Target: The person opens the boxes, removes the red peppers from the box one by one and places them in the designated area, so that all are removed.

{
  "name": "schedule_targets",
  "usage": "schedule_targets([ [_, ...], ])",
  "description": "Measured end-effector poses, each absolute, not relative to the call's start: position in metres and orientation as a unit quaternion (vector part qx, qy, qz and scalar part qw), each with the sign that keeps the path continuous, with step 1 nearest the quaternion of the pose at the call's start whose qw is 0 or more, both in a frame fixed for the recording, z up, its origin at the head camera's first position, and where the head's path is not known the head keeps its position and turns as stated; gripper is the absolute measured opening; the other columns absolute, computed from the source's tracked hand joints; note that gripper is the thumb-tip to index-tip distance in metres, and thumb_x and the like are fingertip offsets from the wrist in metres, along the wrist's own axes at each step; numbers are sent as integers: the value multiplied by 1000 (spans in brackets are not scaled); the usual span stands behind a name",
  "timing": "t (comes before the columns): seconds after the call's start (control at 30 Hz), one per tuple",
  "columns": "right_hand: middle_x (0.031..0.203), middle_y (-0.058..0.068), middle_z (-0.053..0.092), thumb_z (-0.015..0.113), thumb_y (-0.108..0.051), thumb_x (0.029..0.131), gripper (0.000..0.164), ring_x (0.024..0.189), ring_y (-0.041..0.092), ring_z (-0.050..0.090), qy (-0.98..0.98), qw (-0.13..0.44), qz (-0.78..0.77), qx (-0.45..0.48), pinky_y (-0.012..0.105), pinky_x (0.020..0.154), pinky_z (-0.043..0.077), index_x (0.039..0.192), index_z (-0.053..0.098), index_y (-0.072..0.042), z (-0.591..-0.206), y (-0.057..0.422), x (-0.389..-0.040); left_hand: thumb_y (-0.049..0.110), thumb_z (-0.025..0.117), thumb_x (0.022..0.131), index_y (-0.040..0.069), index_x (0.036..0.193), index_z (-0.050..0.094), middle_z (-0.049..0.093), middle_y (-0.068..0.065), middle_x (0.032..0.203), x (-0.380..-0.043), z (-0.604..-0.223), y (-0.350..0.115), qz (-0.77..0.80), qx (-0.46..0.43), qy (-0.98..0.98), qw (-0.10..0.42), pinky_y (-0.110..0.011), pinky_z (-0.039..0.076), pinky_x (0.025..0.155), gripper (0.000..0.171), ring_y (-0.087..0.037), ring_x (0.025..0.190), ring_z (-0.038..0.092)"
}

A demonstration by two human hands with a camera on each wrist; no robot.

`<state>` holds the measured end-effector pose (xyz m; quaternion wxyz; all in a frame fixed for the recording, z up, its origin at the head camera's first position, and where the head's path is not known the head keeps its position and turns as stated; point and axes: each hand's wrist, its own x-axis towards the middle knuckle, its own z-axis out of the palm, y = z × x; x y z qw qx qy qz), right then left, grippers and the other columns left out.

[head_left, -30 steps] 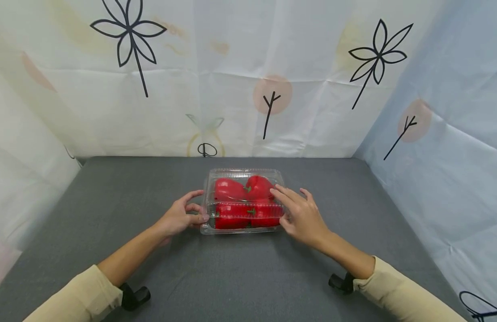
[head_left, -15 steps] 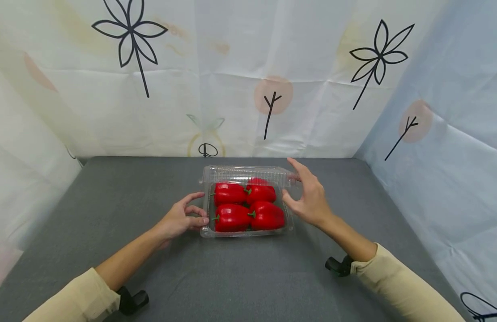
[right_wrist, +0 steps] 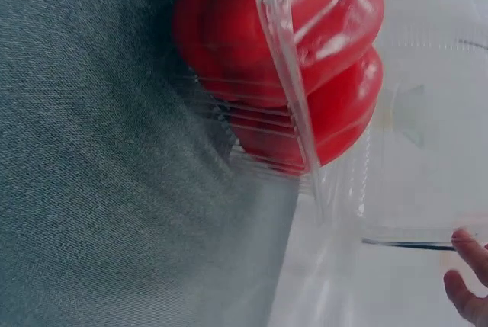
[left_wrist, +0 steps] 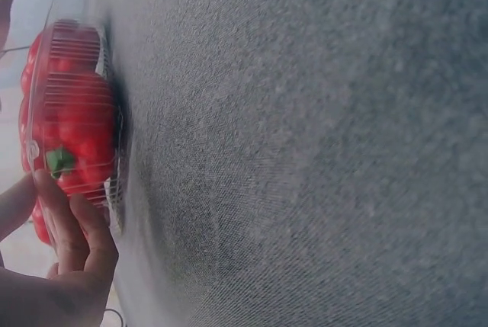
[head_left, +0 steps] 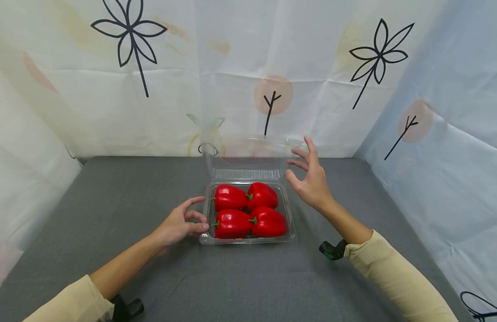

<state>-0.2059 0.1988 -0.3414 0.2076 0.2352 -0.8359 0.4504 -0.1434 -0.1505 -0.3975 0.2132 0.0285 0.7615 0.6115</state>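
A clear plastic clamshell box (head_left: 248,241) stands on the grey cloth with its lid (head_left: 248,173) raised at the back. Several red bell peppers (head_left: 233,223) with green stems lie in its base. My left hand (head_left: 180,226) grips the left rim, its thumb on the edge and its fingers (left_wrist: 91,232) against the ribbed side wall. My right hand (head_left: 312,181) is up at the lid's right edge, thumb and fingers spread apart; its fingertips overlap the lid in the head view. Only some right fingertips (right_wrist: 469,254) show in the right wrist view.
Grey cloth (head_left: 248,281) covers the table. A patterned white curtain (head_left: 312,67) rises behind the table's far edge, close behind the raised lid. More curtain (head_left: 453,179) hangs along the right side. Each wrist wears a black strap (head_left: 333,249).
The lid has swung from lying over the peppers to standing up at the back. My right hand has gone up and away with it. My left hand stays at the left rim.
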Motion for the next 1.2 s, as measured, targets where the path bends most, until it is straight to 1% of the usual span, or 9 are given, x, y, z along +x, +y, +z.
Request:
schedule_targets([
  [0.07,141,25,49,60,6,90,85,118,40,61,-833,197,462,232,51,77,53,158,10,-8,-335,193,-203,10,76,87,12,154,27,65,-13,105,-142,-398,-152,612,34,759,217,-41,57,85,83,-25,87,67],
  [0.17,139,29,49,58,10,90,80,120,45,57,-826,187,480,231,57,93,48,156,13,0,-332,188,-203,12,77,86,13,155,25,64,-13,108,-139,-400,-153,612,38,757,226,-42,56,86,86,-25,87,67],
  [0.23,139,28,50,58,10,90,78,121,44,56,-826,180,483,229,57,101,43,155,17,0,-335,188,-206,14,78,86,14,155,23,63,-13,109,-138,-401,-153,613,39,755,231,-41,56,87,88,-25,88,67],
  [0.3,141,25,50,58,7,91,77,123,41,56,-831,169,480,226,57,104,40,157,19,-4,-347,193,-215,14,78,86,13,155,23,63,-13,108,-136,-401,-152,614,37,753,233,-40,56,87,88,-25,88,67],
  [0.37,144,21,49,59,2,92,77,125,38,56,-839,153,472,223,55,104,41,158,20,-8,-356,197,-223,12,78,85,13,155,23,63,-13,106,-136,-401,-152,616,39,751,235,-39,56,86,89,-25,87,66],
  [0.53,149,20,44,57,-5,93,73,128,37,54,-861,105,453,208,53,105,42,158,22,-8,-367,199,-230,10,78,85,12,155,21,64,-12,99,-135,-400,-152,623,40,743,242,-38,57,83,90,-25,83,65],
  [0.87,150,24,42,55,-9,93,73,124,38,57,-881,42,435,180,52,91,52,157,21,-3,-384,196,-233,8,76,86,11,156,19,63,-11,94,-135,-402,-152,631,41,731,258,-37,58,81,90,-24,79,64],
  [1.0,148,25,44,55,-10,92,74,123,38,57,-879,28,447,163,50,93,52,158,21,-6,-388,197,-233,8,76,86,11,156,19,63,-10,94,-134,-403,-153,631,43,731,257,-36,58,80,90,-23,80,64],
  [1.2,148,28,43,57,-15,99,74,123,38,57,-876,6,455,159,53,96,49,159,15,-8,-394,201,-232,8,77,86,12,156,19,62,-10,94,-135,-402,-153,630,42,731,259,-37,58,80,91,-23,79,64],
])
